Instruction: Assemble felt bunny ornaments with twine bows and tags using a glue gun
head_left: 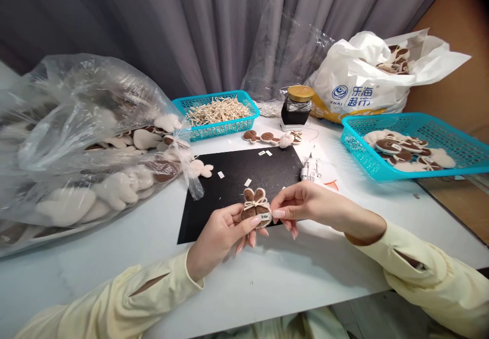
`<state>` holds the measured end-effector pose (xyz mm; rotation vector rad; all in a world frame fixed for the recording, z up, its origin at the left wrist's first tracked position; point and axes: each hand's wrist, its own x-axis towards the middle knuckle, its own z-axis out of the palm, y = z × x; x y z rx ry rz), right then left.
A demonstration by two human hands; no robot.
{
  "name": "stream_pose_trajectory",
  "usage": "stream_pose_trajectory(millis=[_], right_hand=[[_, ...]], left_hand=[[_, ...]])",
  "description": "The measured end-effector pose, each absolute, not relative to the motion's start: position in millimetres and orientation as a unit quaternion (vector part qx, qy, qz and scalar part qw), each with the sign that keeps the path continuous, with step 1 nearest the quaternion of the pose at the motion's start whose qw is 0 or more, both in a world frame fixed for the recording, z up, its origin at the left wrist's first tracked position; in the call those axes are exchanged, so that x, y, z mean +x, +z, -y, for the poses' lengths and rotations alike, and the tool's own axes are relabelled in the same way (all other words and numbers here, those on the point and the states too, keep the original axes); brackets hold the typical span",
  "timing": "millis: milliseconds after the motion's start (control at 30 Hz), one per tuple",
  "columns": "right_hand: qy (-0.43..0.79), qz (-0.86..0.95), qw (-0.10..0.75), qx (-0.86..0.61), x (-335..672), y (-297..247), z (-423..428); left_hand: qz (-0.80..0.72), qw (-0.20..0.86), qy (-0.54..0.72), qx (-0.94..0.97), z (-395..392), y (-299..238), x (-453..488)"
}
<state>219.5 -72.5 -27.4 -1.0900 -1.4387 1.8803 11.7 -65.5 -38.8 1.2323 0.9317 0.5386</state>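
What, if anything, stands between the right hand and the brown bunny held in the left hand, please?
Nothing visible does. The right hand is right at the bunny's edge, beside its white tag. The left hand's thumb covers only part of the lower front, away from that edge.

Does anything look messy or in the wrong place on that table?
A little: small white labels lie scattered at different angles on the black mat, and one pale bunny piece pokes out beside the clear bag, like a stray. The held bunny shows no obvious damage.
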Motion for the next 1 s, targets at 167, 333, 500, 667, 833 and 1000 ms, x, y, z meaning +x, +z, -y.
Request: stream_pose_trajectory(millis=[167, 333, 500, 667, 833, 1000], right_hand=[[0.683, 0.537, 0.264, -0.418, 217, -28, 74], [0.655, 0.559, 0.263, -0.436, 211, -25, 76], [0.636, 0.569, 0.262, -0.451, 209, -20, 78], [0.640, 0.572, 0.255, -0.445, 210, -20, 77], [0.659, 0.554, 0.262, -0.436, 209, -20, 76], [0.667, 0.546, 0.282, -0.420, 207, -23, 76]], left_hand=[[-0.413, 0.683, 0.238, 0.552, 66, -39, 12], [-0.409, 0.679, 0.234, 0.562, 66, -40, 10], [-0.407, 0.678, 0.243, 0.562, 68, -39, 11], [-0.412, 0.678, 0.250, 0.555, 69, -38, 12], [-0.410, 0.673, 0.258, 0.559, 68, -39, 11], [-0.410, 0.671, 0.259, 0.561, 69, -38, 11]])
